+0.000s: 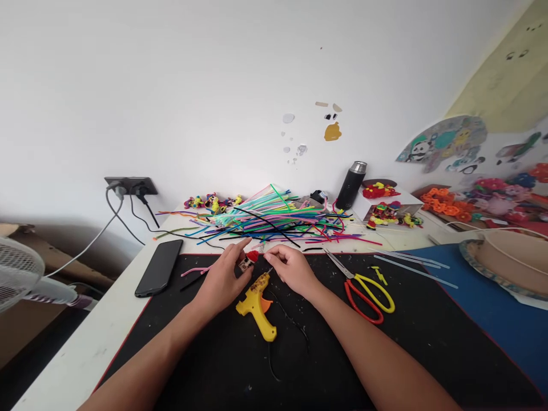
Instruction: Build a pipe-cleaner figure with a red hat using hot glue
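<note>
My left hand (222, 279) is closed on a small pipe-cleaner figure (249, 260) with a red top and a white, black-marked front. Its lower part is hidden by my fingers. Just to the right, my right hand (291, 270) is pinched, with its fingertips close to the figure; whatever they hold is too small to make out. Below both hands a yellow glue gun (257, 313) with an orange trigger lies on the black mat (214, 359), nozzle toward my right fingers. Pink pipe cleaners (194, 271) lie beside my left hand.
Scissors (351, 278) with red and yellow handles lie right of my right hand, near clear glue sticks (422, 267). Behind is a pile of colourful pipe cleaners (274, 217). A phone (159, 268) lies left; a black flask (351, 185) stands at the wall. A fan (19, 274) is far left.
</note>
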`<state>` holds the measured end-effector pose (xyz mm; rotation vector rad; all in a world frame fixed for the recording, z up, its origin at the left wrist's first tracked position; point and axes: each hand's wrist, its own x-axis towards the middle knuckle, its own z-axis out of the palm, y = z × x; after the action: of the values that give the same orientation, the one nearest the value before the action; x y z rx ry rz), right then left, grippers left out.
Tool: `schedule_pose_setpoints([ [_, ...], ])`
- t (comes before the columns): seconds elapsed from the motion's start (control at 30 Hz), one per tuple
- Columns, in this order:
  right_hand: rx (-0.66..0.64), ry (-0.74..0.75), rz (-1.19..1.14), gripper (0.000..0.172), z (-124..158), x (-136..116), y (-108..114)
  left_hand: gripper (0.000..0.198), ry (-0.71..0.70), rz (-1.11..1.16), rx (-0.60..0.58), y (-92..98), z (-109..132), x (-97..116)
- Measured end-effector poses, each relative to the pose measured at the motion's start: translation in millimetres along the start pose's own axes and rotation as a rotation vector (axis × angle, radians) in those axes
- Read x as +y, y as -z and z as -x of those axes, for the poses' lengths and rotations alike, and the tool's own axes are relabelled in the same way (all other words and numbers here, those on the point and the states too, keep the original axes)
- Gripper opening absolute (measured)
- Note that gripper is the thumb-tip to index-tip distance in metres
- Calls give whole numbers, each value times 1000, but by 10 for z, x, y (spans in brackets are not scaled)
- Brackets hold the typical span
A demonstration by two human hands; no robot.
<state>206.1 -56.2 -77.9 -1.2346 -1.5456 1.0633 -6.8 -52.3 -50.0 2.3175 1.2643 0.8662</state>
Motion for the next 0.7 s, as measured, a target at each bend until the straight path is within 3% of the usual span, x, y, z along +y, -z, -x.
schedule_pose_setpoints([
  [0.27, -9, -22, -121, 26, -4, -43, 15, 57, -112, -58, -51, -84, 25, 58],
  [0.7, -16, -24, -17, 21, 15, -50, 13, 57, -161, -121, -55, -114, 57, 39],
])
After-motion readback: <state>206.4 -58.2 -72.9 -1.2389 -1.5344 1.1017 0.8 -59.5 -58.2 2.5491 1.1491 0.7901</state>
